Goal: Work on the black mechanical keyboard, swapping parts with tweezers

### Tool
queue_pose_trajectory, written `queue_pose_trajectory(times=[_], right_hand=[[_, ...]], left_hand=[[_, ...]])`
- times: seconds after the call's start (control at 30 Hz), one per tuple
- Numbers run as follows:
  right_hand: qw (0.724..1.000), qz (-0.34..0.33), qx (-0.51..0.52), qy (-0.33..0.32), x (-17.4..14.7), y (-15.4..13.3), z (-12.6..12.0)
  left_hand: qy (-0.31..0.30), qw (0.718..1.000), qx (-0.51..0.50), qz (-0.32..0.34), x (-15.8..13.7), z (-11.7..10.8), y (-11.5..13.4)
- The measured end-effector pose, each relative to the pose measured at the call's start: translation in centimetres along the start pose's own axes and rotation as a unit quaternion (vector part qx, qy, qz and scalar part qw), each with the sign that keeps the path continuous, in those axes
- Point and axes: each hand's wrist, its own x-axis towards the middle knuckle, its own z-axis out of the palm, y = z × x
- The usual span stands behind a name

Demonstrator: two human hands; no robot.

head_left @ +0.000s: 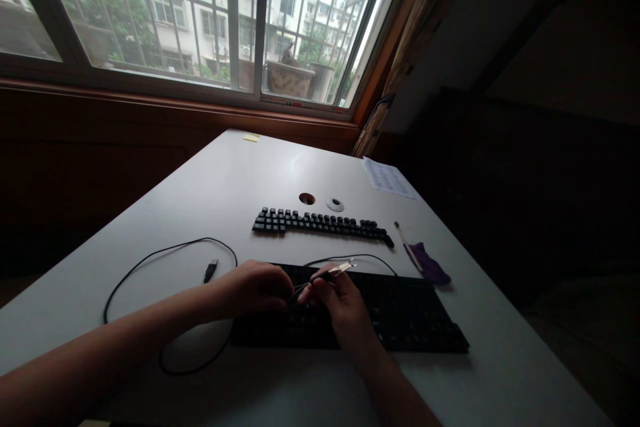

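My right hand (345, 303) is closed around a keycap puller (327, 275) with a dark middle, bright metal prongs pointing right and thin wires pointing left. Beside those wires, my left hand (263, 288) has its fingers pressed together, and whatever lies between them is hidden. Both hands are over a black keyboard (420, 313), whose left part they partly cover; its surface is too dark to make out well. Behind it, loose black keycaps (320, 222) stand in rows on the white table (200, 193).
A black cable (145, 257) loops on the left, its USB plug (211, 271) near my left wrist. To the right lie a thin brush (407, 247) and a purple cloth (431, 265). Farther back are a cable hole (307, 199), its round cover (335, 204) and printed paper (387, 178).
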Motion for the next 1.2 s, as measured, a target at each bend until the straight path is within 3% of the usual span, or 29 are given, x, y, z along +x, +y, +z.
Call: queue_pose_trajectory(times=[0.73,1.2], right_hand=[[0.999,-0.019,-0.004,0.032,0.1,0.6,-0.6],[0.999,-0.029,0.034,0.03,0.1,0.8,-0.7]], left_hand=[[0.016,1.0,-0.008,-0.002,-0.3,-0.2,0.7],[0.09,0.994,-0.052,-0.024,-0.2,-1.0,-0.1]])
